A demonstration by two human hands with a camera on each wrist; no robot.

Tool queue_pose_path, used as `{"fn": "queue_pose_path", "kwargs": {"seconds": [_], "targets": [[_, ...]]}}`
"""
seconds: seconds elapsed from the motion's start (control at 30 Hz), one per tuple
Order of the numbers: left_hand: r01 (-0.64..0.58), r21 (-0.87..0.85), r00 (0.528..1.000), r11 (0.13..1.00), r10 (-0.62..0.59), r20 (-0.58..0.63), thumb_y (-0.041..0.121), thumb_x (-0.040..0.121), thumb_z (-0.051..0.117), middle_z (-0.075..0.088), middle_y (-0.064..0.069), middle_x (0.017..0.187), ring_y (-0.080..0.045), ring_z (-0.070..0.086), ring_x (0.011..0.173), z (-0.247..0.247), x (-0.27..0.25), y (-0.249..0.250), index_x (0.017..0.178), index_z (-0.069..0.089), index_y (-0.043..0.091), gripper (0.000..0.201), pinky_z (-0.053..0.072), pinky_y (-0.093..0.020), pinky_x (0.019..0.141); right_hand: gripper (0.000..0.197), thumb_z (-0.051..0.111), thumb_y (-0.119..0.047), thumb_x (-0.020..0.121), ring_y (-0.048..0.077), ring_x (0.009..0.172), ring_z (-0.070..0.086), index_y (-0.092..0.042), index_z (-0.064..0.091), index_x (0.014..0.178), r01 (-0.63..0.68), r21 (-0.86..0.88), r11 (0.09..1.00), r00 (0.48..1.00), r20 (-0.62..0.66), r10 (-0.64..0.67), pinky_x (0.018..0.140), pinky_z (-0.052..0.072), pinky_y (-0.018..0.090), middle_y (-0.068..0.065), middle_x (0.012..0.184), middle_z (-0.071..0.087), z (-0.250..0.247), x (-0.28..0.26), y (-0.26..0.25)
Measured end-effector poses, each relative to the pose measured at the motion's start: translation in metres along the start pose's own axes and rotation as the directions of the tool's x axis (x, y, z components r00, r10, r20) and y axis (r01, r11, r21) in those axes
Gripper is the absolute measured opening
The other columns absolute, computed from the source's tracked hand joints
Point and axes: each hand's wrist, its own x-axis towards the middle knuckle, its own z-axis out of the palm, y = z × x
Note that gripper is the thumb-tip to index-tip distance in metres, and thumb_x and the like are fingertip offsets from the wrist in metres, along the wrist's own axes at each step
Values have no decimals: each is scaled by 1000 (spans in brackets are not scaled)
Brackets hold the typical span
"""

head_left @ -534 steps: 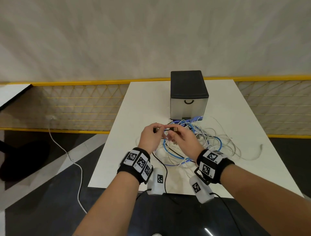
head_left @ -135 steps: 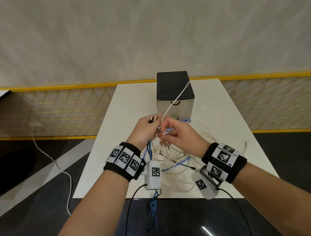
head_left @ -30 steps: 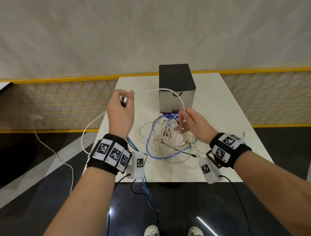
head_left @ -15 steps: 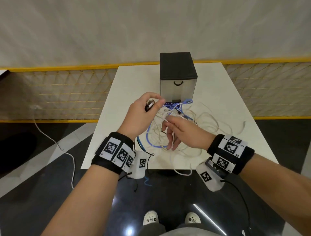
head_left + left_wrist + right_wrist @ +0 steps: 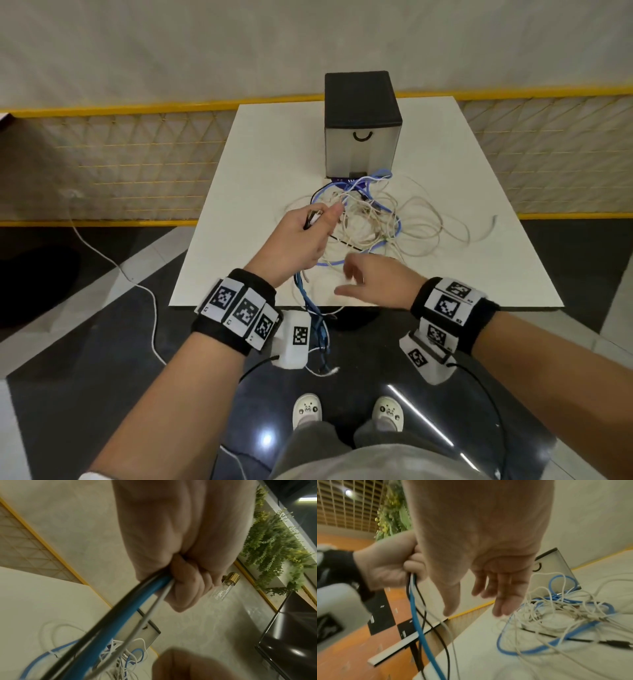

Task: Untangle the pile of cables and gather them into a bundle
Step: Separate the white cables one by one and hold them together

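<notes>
Left hand (image 5: 295,242) is clenching a blue cable (image 5: 109,618), a black one (image 5: 96,620) and a thin white one (image 5: 150,611) together in its fist, hovering just to the near-left of the cable pile (image 5: 373,219), with connector ends poking out above its thumb. Right hand (image 5: 373,279) is hanging empty at the near edge of that pile, its fingers spread and relaxed, pinching nothing. Most of the cables are lying looped over one another on the white table (image 5: 479,240), just in front of the small black drawer box (image 5: 361,120); some of the gripped strands are trailing from the fist down over the table's near edge. Judging from this, the person is working partway through the sorting step: a few cables are collected, while the pile itself is looking well knotted and a finished bundle is far off. The next move is calling for the free hand to find one more loose end or loop on the near side of the pile, draw it out slowly so the white loops are not tightening round the blue one, and pass it to the fist.
</notes>
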Motion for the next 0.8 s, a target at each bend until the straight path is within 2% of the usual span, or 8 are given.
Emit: {"fn": "queue_pose_path", "kwargs": {"seconds": [0.07,0.17,0.27,0.37,0.5,0.63,0.7,0.8], "targets": [[18,-46,999,999,-16,40,35,103,46,22,2,52,-11,15,42,5,-5,0,68,38,18,39,12,-20,41,63,75,-51,72,13,95,53,-19,46,117,84,183,979,989,-132,-60,82,45,26,2,109,51,-11,-1,-4],[-32,-82,997,996,38,68,33,105,44,22,5,51,-11,15,45,15,-10,4,68,36,19,40,14,-21,42,76,75,-41,78,4,123,36,-17,35,138,251,349,903,964,-4,-266,103,28,11,-4,133,37,-17,-5,-18],[-124,-153,991,980,129,28,31,106,40,22,4,52,-12,14,46,20,-13,16,67,36,19,41,14,-21,42,21,51,-25,98,13,100,53,-9,58,109,353,348,869,921,33,-388,95,41,23,2,108,59,8,-5,-26],[-183,-164,983,969,179,-43,29,107,38,23,4,52,-12,15,46,17,-14,22,68,34,18,41,15,-22,42,25,36,-26,103,21,84,58,-11,54,94,317,348,882,946,-48,-321,85,46,36,-2,89,63,40,-7,-16],[-172,-162,983,972,159,-90,29,106,40,25,7,52,-11,17,46,21,-15,12,69,35,18,39,16,-22,42,22,37,-25,102,26,91,58,-8,51,106,180,233,956,974,91,-206,92,45,44,7,101,63,51,-1,12],[-118,-41,992,992,116,-56,34,103,47,28,7,50,-10,22,44,33,-9,-5,74,43,15,35,22,-22,42,34,55,-26,96,13,116,52,-12,46,126,262,364,894,957,20,-289,102,37,24,3,126,55,24,5,2],[-117,-7,990,993,116,-76,41,98,51,29,6,51,-11,24,43,34,-8,-11,76,45,12,37,23,-23,42,21,50,-18,98,9,104,53,-9,52,117,325,444,835,942,-72,-328,94,40,18,1,112,58,10,6,-11],[-156,-39,978,987,148,-145,36,103,47,30,11,50,-8,24,43,28,-5,-5,73,41,14,38,23,-22,42,20,36,-20,103,10,87,55,-8,51,103,327,461,825,943,-104,-315,88,43,24,4,98,60,20,4,-15]]}}
